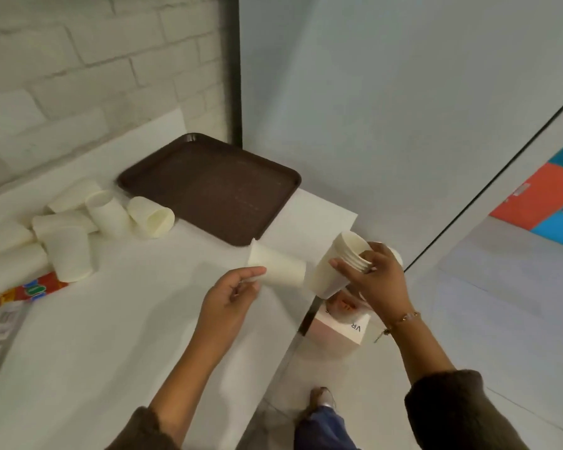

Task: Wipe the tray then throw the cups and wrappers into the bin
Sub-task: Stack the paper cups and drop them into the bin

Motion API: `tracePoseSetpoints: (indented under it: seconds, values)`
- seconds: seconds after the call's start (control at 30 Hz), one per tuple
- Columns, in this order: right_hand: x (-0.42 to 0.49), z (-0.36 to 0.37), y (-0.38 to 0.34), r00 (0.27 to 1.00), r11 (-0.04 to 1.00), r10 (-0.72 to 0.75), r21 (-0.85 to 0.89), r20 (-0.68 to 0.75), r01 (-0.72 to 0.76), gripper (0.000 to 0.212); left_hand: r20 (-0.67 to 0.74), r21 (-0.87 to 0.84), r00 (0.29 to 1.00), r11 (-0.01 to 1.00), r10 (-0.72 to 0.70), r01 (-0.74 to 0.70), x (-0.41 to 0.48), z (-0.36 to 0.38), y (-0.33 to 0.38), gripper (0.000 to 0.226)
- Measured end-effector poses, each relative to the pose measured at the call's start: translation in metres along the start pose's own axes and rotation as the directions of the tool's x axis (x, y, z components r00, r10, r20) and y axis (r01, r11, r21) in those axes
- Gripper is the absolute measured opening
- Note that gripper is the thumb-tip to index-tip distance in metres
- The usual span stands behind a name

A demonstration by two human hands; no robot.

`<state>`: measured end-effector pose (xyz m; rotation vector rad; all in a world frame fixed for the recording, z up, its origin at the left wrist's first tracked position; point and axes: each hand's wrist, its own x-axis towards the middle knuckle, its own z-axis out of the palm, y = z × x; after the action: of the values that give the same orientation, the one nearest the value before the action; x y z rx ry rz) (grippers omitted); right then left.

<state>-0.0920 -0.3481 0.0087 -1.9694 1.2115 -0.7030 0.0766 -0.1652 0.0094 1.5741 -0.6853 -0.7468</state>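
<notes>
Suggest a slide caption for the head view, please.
Left hand feeds a cup toward the right hand's stack.

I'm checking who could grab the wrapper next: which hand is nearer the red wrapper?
Left. The left hand holds a cup right of the red wrapper; the right hand is farther right, past the table edge, gripping stacked cups.

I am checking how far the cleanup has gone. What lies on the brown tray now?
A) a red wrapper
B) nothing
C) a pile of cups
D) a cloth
B: the brown tray shows only its bare surface, while the loose cups lie on the counter to its left, beside the red wrapper.
</notes>
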Motion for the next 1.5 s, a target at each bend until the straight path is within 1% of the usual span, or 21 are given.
tracePoseSetpoints:
  seconds: [0.07,0.13,0.2,0.3,0.43,0.53,0.63,0.77,0.83,0.87,0.9,0.93,0.97,1.0,1.07,1.17,1.2,1.3,1.33,1.43,1.5]
  values:
    - [0.012,-0.021,0.031,0.997,0.998,0.058,-0.031,-0.052,-0.059,0.039,0.060,0.021,0.998,1.000,0.006,-0.007,0.009,0.028,0.000,0.026]
    - [0.024,-0.037,0.065,0.991,0.991,0.112,-0.064,-0.070,-0.116,0.036,0.101,0.045,0.995,0.999,0.002,-0.007,0.019,0.056,-0.001,0.027]
    - [0.041,-0.051,0.104,0.978,0.975,0.196,-0.093,-0.072,-0.202,0.044,0.141,0.058,0.989,0.998,-0.034,0.026,0.032,0.092,-0.004,0.029]
    - [0.063,-0.058,0.153,0.943,0.931,0.333,-0.145,-0.032,-0.334,0.059,0.201,0.082,0.972,0.991,-0.120,0.105,0.047,0.137,-0.013,0.031]
    - [0.093,-0.057,0.214,0.908,0.894,0.416,-0.207,0.051,-0.398,0.067,0.220,0.115,0.951,0.974,-0.217,0.196,0.069,0.189,-0.031,0.033]
    - [0.122,-0.045,0.245,0.924,0.913,0.365,-0.237,0.112,-0.332,0.066,0.213,0.163,0.932,0.951,-0.293,0.262,0.086,0.215,-0.046,0.036]
    - [0.152,-0.028,0.265,0.920,0.916,0.317,-0.326,0.230,-0.234,0.070,0.205,0.236,0.919,0.928,-0.337,0.288,0.102,0.233,-0.060,0.036]
    - [0.180,-0.004,0.284,0.881,0.920,0.298,-0.357,0.367,-0.162,0.072,0.172,0.307,0.887,0.879,-0.428,0.365,0.119,0.248,-0.079,0.041]
    - [0.188,0.006,0.290,0.868,0.928,0.272,-0.351,0.416,-0.122,0.073,0.162,0.350,0.880,0.860,-0.446,0.371,0.123,0.251,-0.086,0.042]
    - [0.192,0.012,0.293,0.855,0.926,0.270,-0.362,0.444,-0.104,0.074,0.157,0.371,0.879,0.852,-0.451,0.371,0.124,0.253,-0.089,0.038]
    - [0.196,0.017,0.297,0.834,0.917,0.278,-0.390,0.476,-0.083,0.076,0.150,0.381,0.876,0.845,-0.459,0.377,0.125,0.254,-0.091,0.033]
    - [0.199,0.022,0.300,0.807,0.902,0.301,-0.426,0.508,-0.069,0.077,0.143,0.384,0.873,0.839,-0.466,0.385,0.126,0.255,-0.095,0.033]
    - [0.202,0.027,0.304,0.778,0.883,0.340,-0.463,0.529,-0.071,0.078,0.136,0.387,0.869,0.833,-0.476,0.395,0.126,0.256,-0.098,0.039]
    - [0.204,0.032,0.307,0.751,0.864,0.385,-0.495,0.537,-0.089,0.078,0.131,0.391,0.865,0.827,-0.485,0.404,0.127,0.257,-0.101,0.043]
    - [0.206,0.039,0.313,0.709,0.835,0.472,-0.525,0.524,-0.168,0.081,0.123,0.401,0.862,0.819,-0.492,0.410,0.128,0.259,-0.102,0.044]
    - [0.206,0.044,0.319,0.705,0.797,0.557,-0.522,0.439,-0.304,0.082,0.115,0.383,0.857,0.818,-0.503,0.429,0.131,0.262,-0.097,0.035]
    - [0.206,0.045,0.321,0.703,0.784,0.574,-0.531,0.420,-0.323,0.080,0.113,0.377,0.856,0.819,-0.504,0.433,0.132,0.264,-0.095,0.030]
    - [0.206,0.047,0.325,0.665,0.743,0.622,-0.579,0.414,-0.335,0.079,0.112,0.368,0.860,0.825,-0.498,0.430,0.136,0.269,-0.093,0.038]
    - [0.206,0.048,0.325,0.649,0.733,0.641,-0.577,0.409,-0.360,0.079,0.115,0.366,0.860,0.826,-0.497,0.429,0.137,0.271,-0.093,0.038]
    - [0.210,0.049,0.326,0.635,0.697,0.686,-0.573,0.355,-0.432,0.072,0.127,0.358,0.862,0.833,-0.492,0.422,0.138,0.276,-0.092,0.038]
    - [0.214,0.047,0.324,0.604,0.669,0.718,-0.581,0.344,-0.464,0.069,0.127,0.348,0.861,0.835,-0.492,0.426,0.138,0.278,-0.091,0.037]
